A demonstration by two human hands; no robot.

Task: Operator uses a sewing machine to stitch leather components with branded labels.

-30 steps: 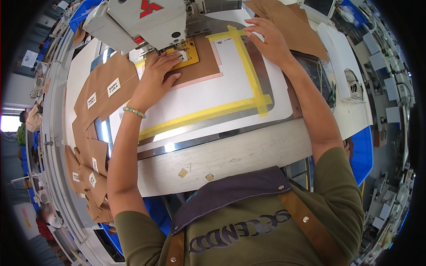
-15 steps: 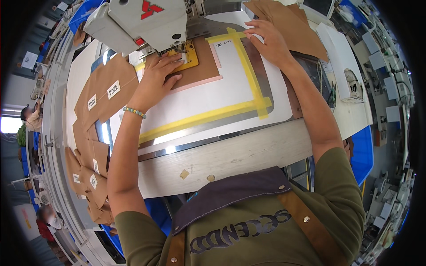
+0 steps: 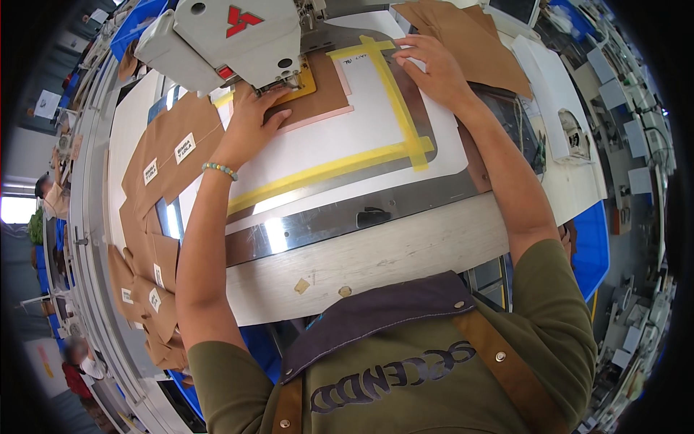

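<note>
A brown panel lies on a white sheet framed with yellow tape, edged by pink strips. Above its left side sits the white sewing machine head, with a yellow plate beneath the needle area. My left hand, a beaded bracelet on its wrist, lies stretched out on the panel's left part; its fingertips run under the machine head and are partly hidden. My right hand is open, fingers loosely spread, fingertips by the frame's far right corner.
Brown pieces with white labels are spread and piled at the left. More brown panels are stacked at the back right, near a white box. A metal strip runs along the table edge. Blue bins stand below.
The taped sheet with the brown panel has shifted away from me and slightly left, baring more of the metal strip. Both hands have moved slightly, the left one's fingertips further under the machine head.
</note>
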